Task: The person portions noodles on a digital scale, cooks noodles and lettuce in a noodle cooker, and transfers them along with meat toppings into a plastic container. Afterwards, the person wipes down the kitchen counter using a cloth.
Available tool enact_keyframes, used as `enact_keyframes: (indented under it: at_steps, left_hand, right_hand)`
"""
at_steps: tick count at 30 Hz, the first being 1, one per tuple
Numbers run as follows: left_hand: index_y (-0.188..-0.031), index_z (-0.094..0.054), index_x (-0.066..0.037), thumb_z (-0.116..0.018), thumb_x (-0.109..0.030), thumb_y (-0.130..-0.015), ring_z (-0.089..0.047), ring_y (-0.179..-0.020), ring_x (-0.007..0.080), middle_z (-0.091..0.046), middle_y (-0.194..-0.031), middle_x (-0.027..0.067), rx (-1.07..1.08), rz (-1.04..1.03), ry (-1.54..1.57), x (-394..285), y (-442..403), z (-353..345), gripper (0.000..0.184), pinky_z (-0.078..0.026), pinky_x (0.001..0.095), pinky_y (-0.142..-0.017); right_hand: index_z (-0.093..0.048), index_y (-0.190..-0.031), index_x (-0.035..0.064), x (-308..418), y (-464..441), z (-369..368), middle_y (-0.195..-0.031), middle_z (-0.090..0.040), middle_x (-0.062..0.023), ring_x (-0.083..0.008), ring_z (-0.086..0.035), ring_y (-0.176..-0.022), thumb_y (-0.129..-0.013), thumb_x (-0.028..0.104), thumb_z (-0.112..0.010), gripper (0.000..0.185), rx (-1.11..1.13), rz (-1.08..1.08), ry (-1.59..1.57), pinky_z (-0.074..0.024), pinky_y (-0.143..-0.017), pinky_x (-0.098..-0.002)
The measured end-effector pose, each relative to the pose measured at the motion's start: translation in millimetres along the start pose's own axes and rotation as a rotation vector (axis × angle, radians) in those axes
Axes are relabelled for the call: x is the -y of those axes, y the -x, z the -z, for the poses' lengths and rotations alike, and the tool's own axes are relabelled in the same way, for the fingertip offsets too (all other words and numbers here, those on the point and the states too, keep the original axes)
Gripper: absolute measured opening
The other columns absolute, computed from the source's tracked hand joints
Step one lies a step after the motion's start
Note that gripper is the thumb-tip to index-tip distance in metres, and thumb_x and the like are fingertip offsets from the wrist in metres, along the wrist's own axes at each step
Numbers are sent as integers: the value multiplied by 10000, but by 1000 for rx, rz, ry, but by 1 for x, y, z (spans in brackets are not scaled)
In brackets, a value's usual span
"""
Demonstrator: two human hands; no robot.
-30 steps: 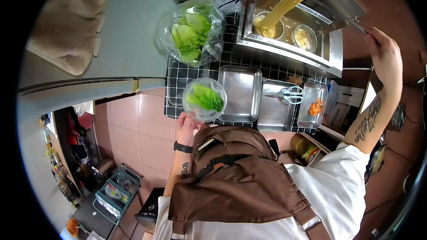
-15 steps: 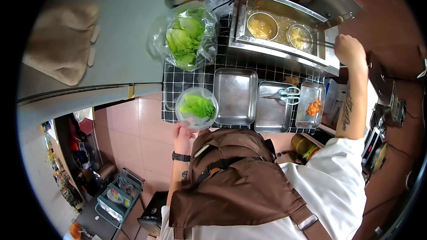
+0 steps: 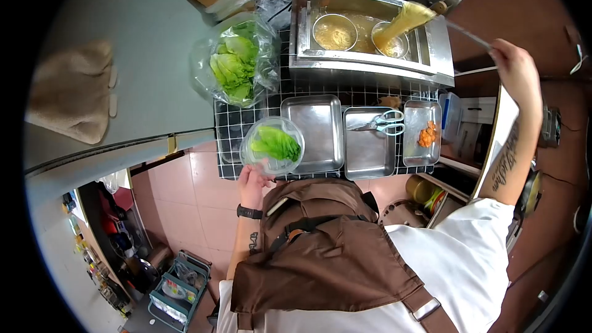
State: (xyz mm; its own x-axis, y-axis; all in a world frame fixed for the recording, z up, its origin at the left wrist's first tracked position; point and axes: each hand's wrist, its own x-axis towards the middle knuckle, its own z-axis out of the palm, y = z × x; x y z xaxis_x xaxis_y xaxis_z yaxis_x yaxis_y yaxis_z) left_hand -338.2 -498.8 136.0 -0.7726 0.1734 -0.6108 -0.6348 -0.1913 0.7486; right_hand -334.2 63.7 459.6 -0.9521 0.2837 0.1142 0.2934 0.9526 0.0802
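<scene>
In the head view, my right hand (image 3: 513, 61) grips a pair of chopsticks (image 3: 470, 34) out beyond the cooker's right end. Their far tips hold up a bundle of noodles (image 3: 410, 18), whose lower end hangs in the right strainer basket (image 3: 402, 54). The left strainer basket (image 3: 335, 32) also has noodles, down in the water. My left hand (image 3: 251, 180) is closed on the near rim of a clear round bowl (image 3: 248, 148). Green lettuce leaves (image 3: 275, 143) lie inside the bowl.
A metal noodle cooker (image 3: 370, 63) stands at the back. Before it, metal trays (image 3: 311, 132) rest on a tiled counter; one has scissors (image 3: 387, 123), another small orange pieces (image 3: 427, 135). A plastic bag of lettuce (image 3: 237, 65) is at left, near a beige towel (image 3: 74, 92).
The chopsticks have risen and moved right with my right hand, lifting noodles out of the right basket. My left hand stays at the bowl, and the view has shifted slightly.
</scene>
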Motion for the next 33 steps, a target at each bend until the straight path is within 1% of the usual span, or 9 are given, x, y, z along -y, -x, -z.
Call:
enact_keyframes:
  at_steps: [4,6,10,14,21,26,28,32,33]
  left_hand:
    - [-932,-504,-82,-519,-130,-983,-687,-712,199,-698,-994,98,7,12,-3,-8,-2,-11,71,-484,254,-558]
    - [-927,-500,-84,-531,-127,-977,-686,-703,200,-701,-981,97,8,3,14,-4,-4,-9,73,-482,255,-553]
    - [-902,-502,-89,-583,-134,-960,-683,-689,194,-705,-937,90,-30,3,9,-9,4,-15,110,-474,250,-545]
    - [-886,-511,-87,-616,-146,-952,-683,-689,189,-707,-933,88,-74,12,22,-7,12,-10,137,-469,245,-540]
    - [-914,-522,-71,-620,-165,-955,-681,-699,184,-709,-988,99,-49,22,32,-3,16,-17,143,-471,244,-540]
    - [-925,-526,-61,-593,-174,-969,-684,-708,196,-703,-1131,126,32,30,7,-3,6,-14,139,-480,248,-549]
    - [-922,-527,-58,-595,-176,-969,-679,-700,196,-701,-1131,127,51,37,-13,-4,0,-13,144,-478,245,-548]
    - [-917,-540,-54,-621,-190,-961,-670,-681,173,-709,-1044,103,70,41,-42,-21,-2,-26,164,-469,233,-541]
    - [-914,-543,-55,-625,-192,-960,-669,-679,167,-709,-1023,96,80,51,-60,-25,-3,-27,167,-467,230,-540]
  right_hand:
    - [-653,-1005,21,9,20,45,-827,-653,-188,-384,-636,-798,-930,164,-606,168,-72,-167,27,-495,-713,-413]
    - [-656,-1002,30,-4,19,27,-840,-661,-189,-384,-642,-813,-921,160,-611,159,-136,-74,4,-500,-732,-417]
    - [-698,-987,68,4,-9,-45,-912,-700,-187,-380,-669,-880,-891,162,-618,157,74,-7,149,-530,-816,-474]
    - [-735,-924,32,43,-36,-97,-926,-724,-189,-342,-708,-922,-855,105,-547,213,316,-49,374,-568,-817,-442]
    - [-744,-895,52,58,-73,-177,-965,-729,-160,-327,-709,-946,-806,89,-568,201,464,172,350,-572,-829,-431]
    - [-720,-950,51,42,-31,-36,-907,-709,-187,-362,-682,-901,-839,64,-544,209,274,8,329,-548,-820,-447]
    - [-724,-986,87,38,0,12,-893,-709,-171,-358,-679,-877,-896,151,-598,167,7,-7,276,-542,-807,-444]
    - [-711,-1031,89,34,33,31,-931,-708,-168,-340,-677,-914,-906,186,-621,181,-146,-116,255,-538,-816,-452]
    - [-702,-1024,79,36,32,19,-961,-709,-167,-340,-675,-934,-908,191,-623,180,-81,-174,214,-538,-822,-452]
